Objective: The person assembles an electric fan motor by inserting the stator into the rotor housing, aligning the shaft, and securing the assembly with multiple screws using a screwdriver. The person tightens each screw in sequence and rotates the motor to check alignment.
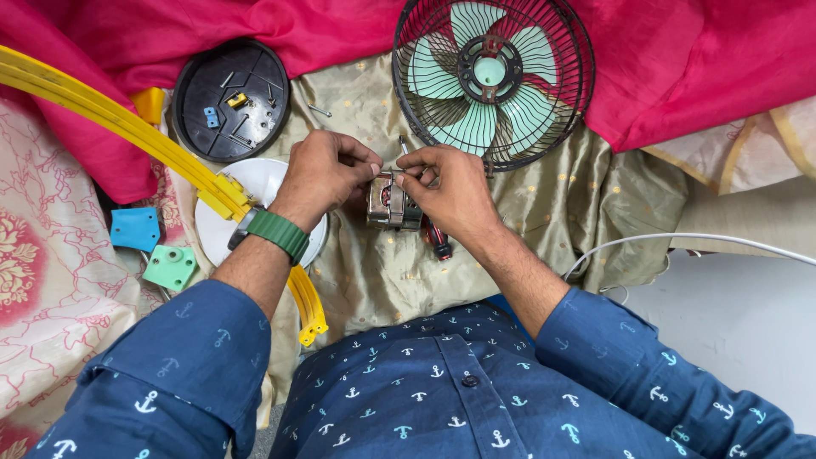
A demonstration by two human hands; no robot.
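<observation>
A small metal fan motor [389, 204] sits between both hands on a beige cloth [544, 221]. My left hand [327, 170], with a green watch on the wrist, pinches the motor's top from the left. My right hand [450, 187] grips the motor from the right, fingers pinched on a small part at its top. A red-and-black screwdriver [439, 245] lies just under my right hand. Beyond the hands lies a dark wire fan guard [571, 93] with pale green blades [489, 72] inside.
A black round cover [231, 100] holding screws and small parts lies at the upper left. A white round plate [255, 183], a yellow curved ring [127, 127], a blue plastic piece [134, 228] and a green plastic piece [170, 267] lie at left. A white cable [680, 240] runs at right.
</observation>
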